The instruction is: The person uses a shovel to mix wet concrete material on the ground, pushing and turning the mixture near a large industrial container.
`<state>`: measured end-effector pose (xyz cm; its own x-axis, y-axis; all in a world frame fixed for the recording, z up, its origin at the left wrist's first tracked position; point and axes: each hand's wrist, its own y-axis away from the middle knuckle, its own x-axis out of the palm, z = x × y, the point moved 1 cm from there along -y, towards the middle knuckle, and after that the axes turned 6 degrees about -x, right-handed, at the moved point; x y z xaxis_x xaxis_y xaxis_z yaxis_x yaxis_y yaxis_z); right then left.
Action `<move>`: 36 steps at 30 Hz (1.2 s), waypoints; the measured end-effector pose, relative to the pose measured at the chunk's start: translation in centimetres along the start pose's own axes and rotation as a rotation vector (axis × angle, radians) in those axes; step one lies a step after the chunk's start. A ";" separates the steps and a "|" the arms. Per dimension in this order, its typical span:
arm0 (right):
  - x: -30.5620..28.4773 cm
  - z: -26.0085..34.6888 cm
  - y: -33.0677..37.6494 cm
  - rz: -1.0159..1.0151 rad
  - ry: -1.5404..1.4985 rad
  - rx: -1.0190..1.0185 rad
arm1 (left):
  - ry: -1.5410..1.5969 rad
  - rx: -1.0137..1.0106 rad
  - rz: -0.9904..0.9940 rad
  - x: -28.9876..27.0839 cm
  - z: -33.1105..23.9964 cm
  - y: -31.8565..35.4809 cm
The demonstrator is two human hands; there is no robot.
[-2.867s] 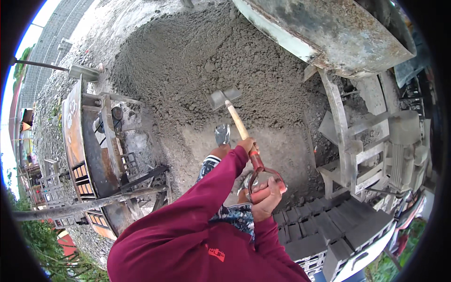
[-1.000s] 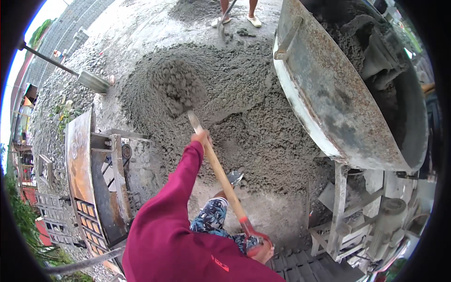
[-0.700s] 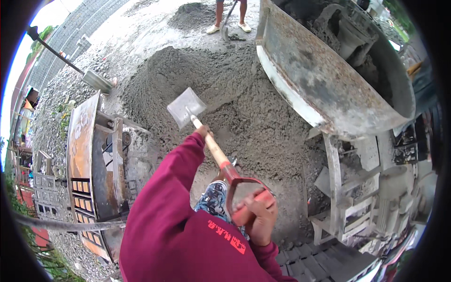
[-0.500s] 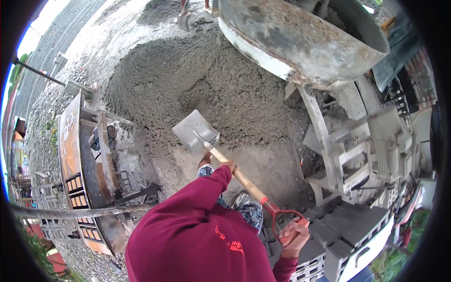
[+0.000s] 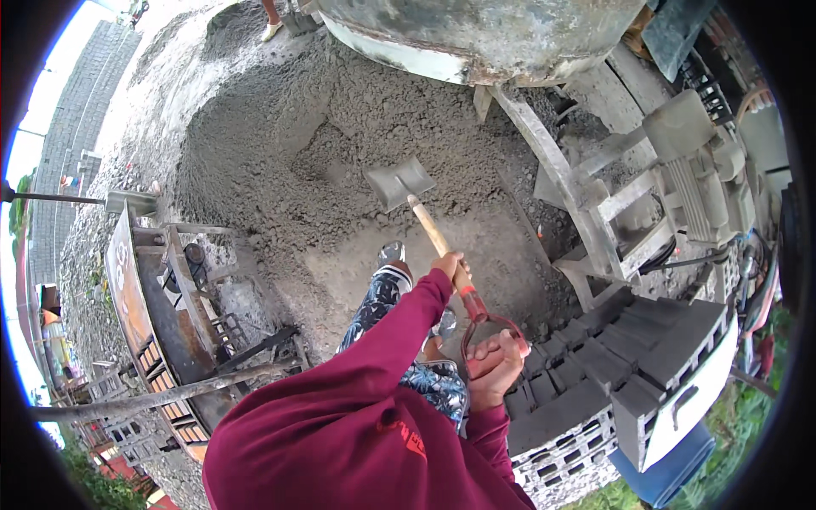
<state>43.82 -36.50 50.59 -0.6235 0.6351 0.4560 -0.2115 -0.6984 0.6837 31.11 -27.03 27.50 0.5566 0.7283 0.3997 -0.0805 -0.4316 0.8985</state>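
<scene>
Both my hands are closed on a shovel with a pale wooden shaft (image 5: 429,226) and a red D-shaped handle. My left hand (image 5: 453,267) wraps round the shaft just above its red collar. The grip of the D-handle is in my right hand (image 5: 496,364), close to my body. Ahead of me, the grey metal shovel blade (image 5: 398,182) lies at the near edge of a heap of damp grey sand or concrete mix (image 5: 272,153). Little or no material shows on the blade.
A big rusty mixer drum (image 5: 484,38) stands at the far side on a grey frame (image 5: 548,140). Stacked hollow blocks (image 5: 620,340) are at right. A rusty metal machine (image 5: 157,297) and a wooden pole (image 5: 161,398) are at left. Another person's foot (image 5: 271,32) shows beyond the heap.
The blade has moved right along the heap's edge and turned. My left hand is now nearer the red collar, and my right hand is closer to my body. The view has shifted.
</scene>
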 end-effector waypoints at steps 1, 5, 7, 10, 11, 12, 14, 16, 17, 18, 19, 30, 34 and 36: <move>1.3 0.6 -0.2 0.031 0.000 -0.016 | -0.015 -0.019 -0.006 1.0 -1.1 0.5; 6.0 2.0 0.9 0.140 0.022 -0.097 | -0.107 -0.081 -0.008 3.5 -4.9 3.3; 8.1 1.3 1.3 0.208 0.011 -0.111 | -0.126 -0.124 -0.059 3.3 -6.9 3.2; 12.4 -2.4 -1.5 0.204 0.009 -0.146 | -0.230 -0.152 -0.066 3.3 -12.6 0.2; 13.4 -4.3 -4.3 0.270 0.096 -0.152 | -0.206 -0.131 -0.038 2.5 -15.4 -2.7; 13.3 -6.7 -5.6 0.307 0.129 -0.147 | -0.204 -0.109 -0.030 1.6 -17.5 -4.9; 10.3 -9.1 -8.6 0.341 0.164 -0.209 | -0.287 -0.135 -0.016 0.4 -17.0 -7.6; 7.8 -9.5 -8.7 0.294 0.240 -0.128 | -0.223 -0.033 0.012 -3.3 -15.0 -9.4; 6.2 -9.2 -8.8 0.240 0.300 -0.101 | -0.264 0.026 -0.068 -3.9 -13.5 -9.3; 3.9 -9.3 -10.2 0.235 0.294 -0.122 | -0.276 0.025 -0.050 -3.1 -12.3 -9.0; 1.0 -9.9 -12.1 0.131 0.324 -0.227 | -0.289 -0.008 -0.086 -2.2 -11.3 -8.3; -17.2 -13.6 -20.5 -0.348 0.604 -0.315 | -0.584 -0.297 -0.172 -13.8 -12.1 -16.3; -21.7 -16.8 -23.5 -0.693 0.471 -0.106 | -0.614 -0.324 -0.194 -13.9 -15.1 -23.9; -15.7 -18.9 -19.5 -0.767 0.645 -0.172 | -0.548 -0.312 -0.220 -14.2 -18.0 -27.6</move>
<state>43.51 -39.14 19.33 -0.5507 0.6684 -0.5000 -0.7987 -0.2478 0.5484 10.55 -15.95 0.32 0.9204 0.3705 0.1249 -0.1067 -0.0693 0.9919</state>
